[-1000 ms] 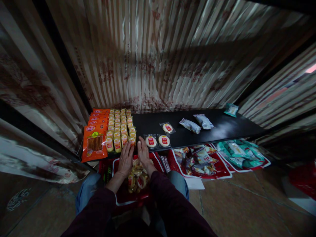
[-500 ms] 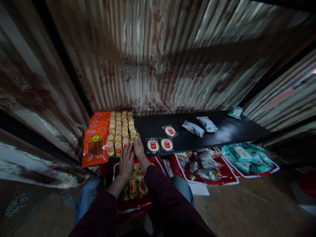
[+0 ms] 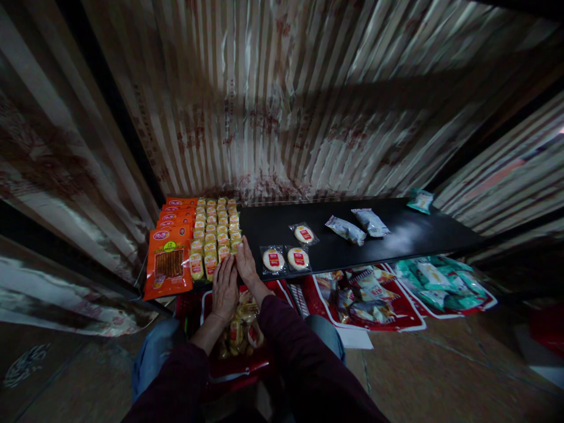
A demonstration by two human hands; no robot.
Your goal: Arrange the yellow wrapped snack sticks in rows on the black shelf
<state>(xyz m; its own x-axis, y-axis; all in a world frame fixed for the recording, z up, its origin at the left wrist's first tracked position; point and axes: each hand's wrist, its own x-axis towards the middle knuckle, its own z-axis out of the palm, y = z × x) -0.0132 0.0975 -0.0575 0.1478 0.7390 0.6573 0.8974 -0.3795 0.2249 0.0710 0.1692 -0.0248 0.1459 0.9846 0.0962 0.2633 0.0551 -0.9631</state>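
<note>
Rows of small yellow wrapped cakes point(image 3: 210, 235) stand packed together on the left part of a black shelf point(image 3: 282, 226). My left hand point(image 3: 225, 291) lies with fingers stretched at the front end of the right-hand rows, partly covering the nearest cakes. Along the right side of the block, my right hand point(image 3: 247, 263) rests with straight fingers against the last row. Both hands are side by side, nearly touching, and neither is seen gripping anything. Orange snack bags point(image 3: 168, 261) overlap in a row just left of the cakes.
Round white packaged cakes point(image 3: 298, 258), pale blue packets point(image 3: 371, 222) and a green packet point(image 3: 420, 201) lie farther right on the shelf. Below its front edge sit red baskets: yellow packets point(image 3: 241, 329) between my knees, mixed packets point(image 3: 368, 294) and green ones point(image 3: 440, 282) rightward. A striped curtain point(image 3: 273, 106) hangs behind.
My right hand has shifted very slightly left against the row of cakes, with its fingers a little closer to the block. The rest looks the same.
</note>
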